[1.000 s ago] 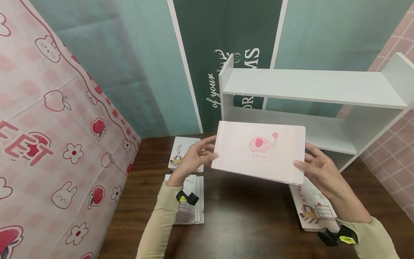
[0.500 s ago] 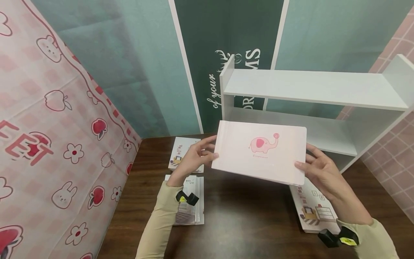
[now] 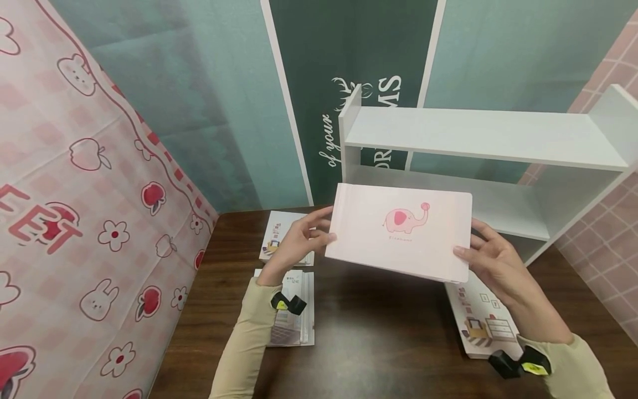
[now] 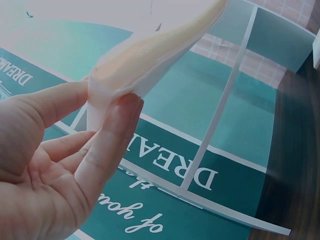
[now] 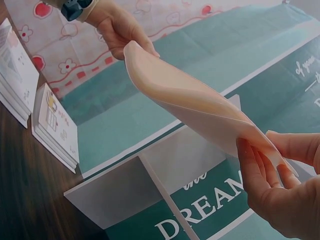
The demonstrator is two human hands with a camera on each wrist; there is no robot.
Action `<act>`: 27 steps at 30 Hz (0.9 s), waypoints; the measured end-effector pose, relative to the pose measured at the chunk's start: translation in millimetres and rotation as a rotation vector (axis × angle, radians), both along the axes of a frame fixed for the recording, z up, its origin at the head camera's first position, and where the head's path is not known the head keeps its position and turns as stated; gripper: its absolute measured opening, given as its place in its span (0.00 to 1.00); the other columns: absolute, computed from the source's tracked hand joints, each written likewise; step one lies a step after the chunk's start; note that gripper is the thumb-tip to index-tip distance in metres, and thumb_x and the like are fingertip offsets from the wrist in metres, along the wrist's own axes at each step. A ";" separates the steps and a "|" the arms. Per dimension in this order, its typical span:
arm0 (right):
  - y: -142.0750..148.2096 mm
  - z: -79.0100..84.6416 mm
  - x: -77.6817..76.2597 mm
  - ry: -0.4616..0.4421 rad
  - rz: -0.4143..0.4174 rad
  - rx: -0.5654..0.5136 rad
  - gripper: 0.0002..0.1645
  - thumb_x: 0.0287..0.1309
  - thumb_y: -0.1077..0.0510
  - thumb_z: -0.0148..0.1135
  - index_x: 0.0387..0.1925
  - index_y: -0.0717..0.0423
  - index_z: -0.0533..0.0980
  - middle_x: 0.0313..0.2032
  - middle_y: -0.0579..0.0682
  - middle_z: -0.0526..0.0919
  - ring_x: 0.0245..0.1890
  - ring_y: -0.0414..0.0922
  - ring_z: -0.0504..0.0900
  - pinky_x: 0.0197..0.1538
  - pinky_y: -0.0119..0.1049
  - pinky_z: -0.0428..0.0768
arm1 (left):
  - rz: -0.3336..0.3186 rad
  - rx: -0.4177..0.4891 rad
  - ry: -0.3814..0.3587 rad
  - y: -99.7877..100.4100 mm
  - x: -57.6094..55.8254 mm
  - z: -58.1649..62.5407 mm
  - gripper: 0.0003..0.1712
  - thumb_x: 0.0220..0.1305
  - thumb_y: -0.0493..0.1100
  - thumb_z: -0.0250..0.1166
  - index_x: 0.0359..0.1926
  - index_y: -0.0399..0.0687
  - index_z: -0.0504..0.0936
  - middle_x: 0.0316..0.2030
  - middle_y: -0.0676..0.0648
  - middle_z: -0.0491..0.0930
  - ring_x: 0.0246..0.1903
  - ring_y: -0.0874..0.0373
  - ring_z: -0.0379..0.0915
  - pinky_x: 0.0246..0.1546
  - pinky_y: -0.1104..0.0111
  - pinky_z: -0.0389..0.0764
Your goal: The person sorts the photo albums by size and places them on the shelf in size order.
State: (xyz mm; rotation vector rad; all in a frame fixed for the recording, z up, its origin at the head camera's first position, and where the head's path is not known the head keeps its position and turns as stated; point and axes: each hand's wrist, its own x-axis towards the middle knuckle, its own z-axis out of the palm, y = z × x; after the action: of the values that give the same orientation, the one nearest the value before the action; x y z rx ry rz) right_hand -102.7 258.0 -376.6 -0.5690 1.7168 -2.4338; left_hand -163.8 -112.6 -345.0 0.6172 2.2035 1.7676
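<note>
A pale pink notebook [image 3: 359,221] with a pink elephant on its cover is held up over the dark wooden table, tilted toward me. My left hand [image 3: 301,241] pinches its left edge, thumb on the cover and fingers behind. At the opposite edge, my right hand [image 3: 498,266] grips it the same way near the lower corner. From the right wrist view, the notebook [image 5: 185,100] appears edge-on and bowed, its cream page edges showing between the covers. The fingers behind the notebook are partly hidden in the head view.
A white two-tier shelf [image 3: 478,133] stands behind the notebook on the right. Printed booklets lie in an upper stack [image 3: 274,233] and a lower stack [image 3: 307,310] at left. Another booklet stack [image 3: 488,321] lies under my right forearm. A pink patterned cloth [image 3: 99,210] hangs at left.
The notebook shifts very slightly upward in the head view, with both hands keeping their hold. Otherwise the scene stays nearly still.
</note>
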 end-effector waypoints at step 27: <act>2.9 7.4 -2.5 0.006 0.004 -0.041 0.35 0.58 0.81 0.40 0.65 0.57 0.56 0.50 0.51 0.80 0.42 0.43 0.83 0.38 0.34 0.82 | 0.013 0.059 0.014 6.0 -3.3 3.2 0.32 0.61 0.36 0.62 0.65 0.46 0.65 0.49 0.34 0.75 0.37 0.54 0.80 0.34 0.62 0.82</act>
State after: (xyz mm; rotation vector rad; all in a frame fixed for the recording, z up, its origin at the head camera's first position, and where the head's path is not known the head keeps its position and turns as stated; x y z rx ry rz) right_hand -105.3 261.0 -369.3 -0.5836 1.6705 -2.4723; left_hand -167.1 -106.6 -341.8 0.6318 2.1763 1.8462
